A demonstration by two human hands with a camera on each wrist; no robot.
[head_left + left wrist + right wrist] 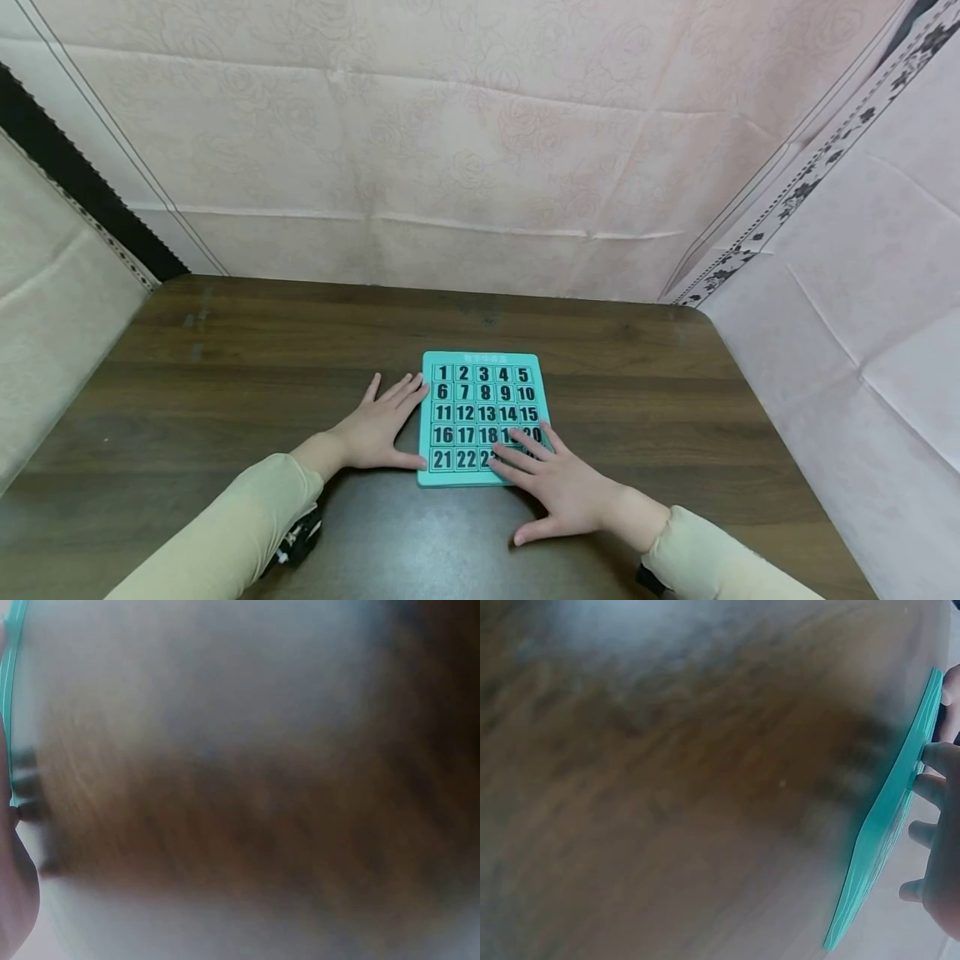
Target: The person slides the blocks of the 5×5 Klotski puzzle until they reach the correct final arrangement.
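Observation:
A teal number board point(483, 360) lies flat on the table, its grid of black-numbered tiles running in rows from 1 at the top left. At its left edge is my left hand point(381, 427), fingers spread, with the index fingertip and thumb right at the rim. My right hand point(564, 487) reaches over the lower right corner, fingers straight and covering several tiles there; its thumb points out over the wood. In the right wrist view the board point(889, 814) shows edge-on beside the fingers point(924, 834). Only a strip of the board point(9, 682) appears in the left wrist view.
The dark wooden table point(300, 333) has rounded far corners. Pale patterned cloth point(465, 167) hangs behind it, and more white cloth point(862, 317) borders the right side. A black strip point(82, 183) runs along the cloth at the left. Dark bands show at both sleeve cuffs.

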